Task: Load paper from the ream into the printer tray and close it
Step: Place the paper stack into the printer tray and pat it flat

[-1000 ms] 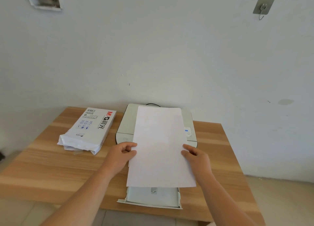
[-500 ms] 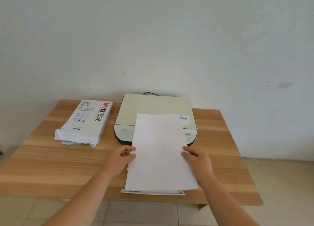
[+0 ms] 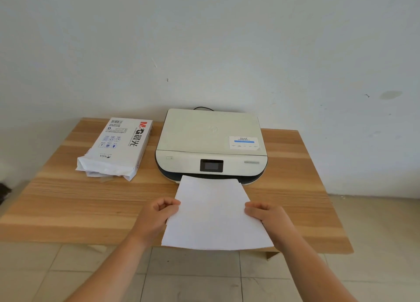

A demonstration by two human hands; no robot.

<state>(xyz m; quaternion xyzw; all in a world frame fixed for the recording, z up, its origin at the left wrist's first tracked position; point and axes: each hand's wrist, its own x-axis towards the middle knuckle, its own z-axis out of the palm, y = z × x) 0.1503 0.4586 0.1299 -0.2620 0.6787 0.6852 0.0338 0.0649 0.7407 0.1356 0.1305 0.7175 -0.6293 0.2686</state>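
Observation:
A stack of white paper (image 3: pixel 216 213) lies in front of the cream printer (image 3: pixel 211 140), its far edge at the printer's dark front slot. My left hand (image 3: pixel 156 217) grips the stack's left edge and my right hand (image 3: pixel 270 217) grips its right edge. The paper hides the pulled-out tray beneath it. The opened paper ream (image 3: pixel 118 147), white with red and black print, lies on the wooden table (image 3: pixel 68 201) left of the printer.
The printer sits against a white wall, a black cable behind it. The stack's near edge overhangs the table's front edge. Tiled floor shows below and to the right.
The paper stack has come down from over the printer's lid to lie low before the front slot. The tray seen sticking out earlier is now covered by the paper.

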